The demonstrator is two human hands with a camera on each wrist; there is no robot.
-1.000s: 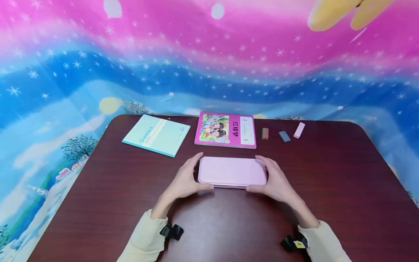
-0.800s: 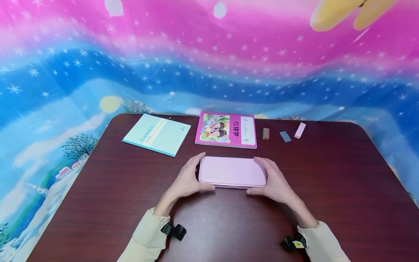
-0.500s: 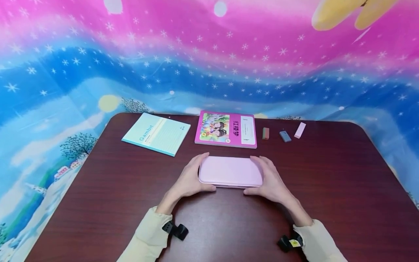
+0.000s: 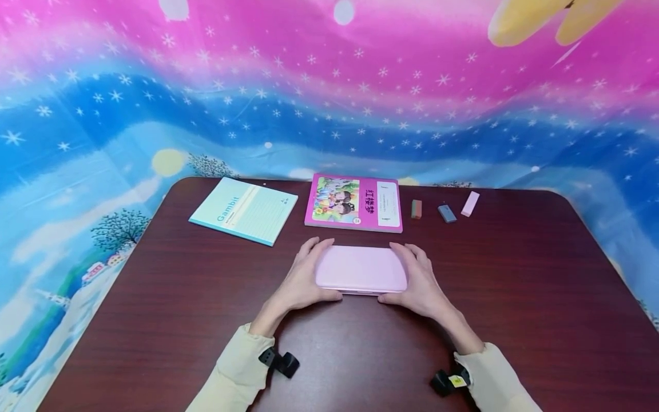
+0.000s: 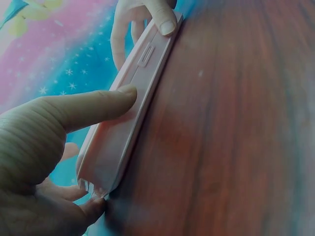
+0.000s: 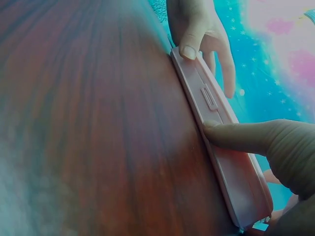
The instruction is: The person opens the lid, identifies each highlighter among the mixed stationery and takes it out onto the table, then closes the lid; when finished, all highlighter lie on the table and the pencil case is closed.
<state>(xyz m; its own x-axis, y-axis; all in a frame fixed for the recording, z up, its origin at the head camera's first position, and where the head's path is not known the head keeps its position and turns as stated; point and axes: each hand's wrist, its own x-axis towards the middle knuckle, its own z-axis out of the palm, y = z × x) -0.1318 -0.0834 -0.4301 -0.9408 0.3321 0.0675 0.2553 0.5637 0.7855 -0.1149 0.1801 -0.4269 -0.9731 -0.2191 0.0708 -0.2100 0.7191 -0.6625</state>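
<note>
Case (image 4: 361,269) lies gripped between left hand (image 4: 302,281) and right hand (image 4: 422,283).

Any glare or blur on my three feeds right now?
Head: fairly clear, pale glare on the table just nearside of the pink case. Left wrist: dim, table grain soft, but the latch is discernible. Right wrist: dim too, grain soft, whitish haze at lower left.

The head view is bright and fairly sharp, a soft pale glare lying on the table (image 4: 334,349) towards 6 o'clock, with faint shadows under the left hand (image 4: 304,280) and right hand (image 4: 421,286). Both wrist views are dimmer, hazy and teal-tinted, the table's grain smeared. A dark shadow edges the case (image 5: 110,147) at 7 o'clock in the left; a washed-out sheen spreads at 8 o'clock in the right.
</note>
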